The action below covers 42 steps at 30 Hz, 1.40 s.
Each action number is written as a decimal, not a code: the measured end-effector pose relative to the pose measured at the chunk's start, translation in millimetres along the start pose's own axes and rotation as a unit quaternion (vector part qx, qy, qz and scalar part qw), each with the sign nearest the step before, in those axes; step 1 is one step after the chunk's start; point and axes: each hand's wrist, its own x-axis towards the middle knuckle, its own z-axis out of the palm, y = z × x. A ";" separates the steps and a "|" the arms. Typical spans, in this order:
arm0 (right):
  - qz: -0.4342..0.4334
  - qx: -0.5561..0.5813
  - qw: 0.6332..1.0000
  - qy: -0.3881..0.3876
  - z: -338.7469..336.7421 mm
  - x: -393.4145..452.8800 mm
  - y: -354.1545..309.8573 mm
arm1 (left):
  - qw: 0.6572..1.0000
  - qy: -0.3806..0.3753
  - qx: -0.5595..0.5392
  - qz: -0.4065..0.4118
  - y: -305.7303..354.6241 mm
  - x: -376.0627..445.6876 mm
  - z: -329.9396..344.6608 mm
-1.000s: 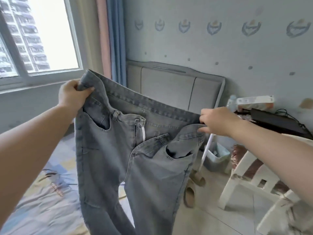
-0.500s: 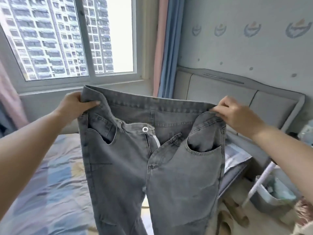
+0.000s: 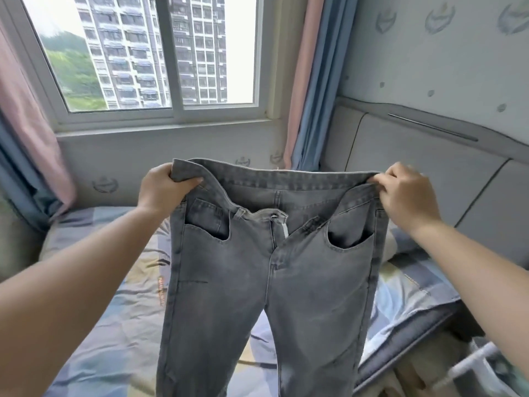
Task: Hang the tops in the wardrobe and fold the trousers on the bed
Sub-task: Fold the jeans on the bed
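Forearms reach in from both lower corners, and between them hang the grey jeans (image 3: 286, 282), held up in the air by the waistband with the front facing the person. The left hand (image 3: 163, 190) grips the left end of the waistband, fingers curled behind the denim and thumb pressed across the front of it. The right hand (image 3: 406, 193) pinches the right end, its fingers bunched over the band's top edge. The waistband stretches nearly level from one hand to the other, the fly open and the button undone at its middle. Below the hands both legs drop straight down and pass out of view at the bottom edge, so where the hems end cannot be told. Under and beyond the jeans lies the bed (image 3: 114, 325), covered with a patterned blue and yellow sheet. To the right of the right hand stands the padded grey headboard (image 3: 429, 173). Farther off, above both hands, is the window (image 3: 160, 53), with pink and blue curtains (image 3: 309, 81) at its sides.
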 end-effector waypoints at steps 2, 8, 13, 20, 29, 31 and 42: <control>0.042 0.031 0.998 0.036 14.3 36.6 12.3 | 0.999 0.035 -0.036 -0.020 11.6 29.2 15.3; 0.099 0.045 0.991 -0.074 88.1 81.4 22.5 | 0.994 -0.041 0.072 -0.070 -27.4 74.5 57.6; 0.109 -0.003 0.979 -0.172 197.3 50.0 27.3 | 0.978 -0.082 0.135 -0.135 -121.4 79.3 122.3; 0.156 0.067 0.954 -0.246 369.5 23.0 19.4 | 0.959 -0.077 0.073 -0.264 -249.8 92.4 209.4; 0.192 0.186 0.952 -0.149 560.4 84.5 30.6 | 0.981 0.042 0.126 -0.142 -335.2 189.1 307.3; 0.176 0.209 0.949 -0.160 603.9 96.1 29.0 | 0.984 0.012 0.124 -0.131 -357.5 202.9 334.9; 0.020 0.160 0.835 -0.525 760.1 -52.8 -25.3 | 0.933 -0.213 0.162 -0.242 -482.8 108.3 496.7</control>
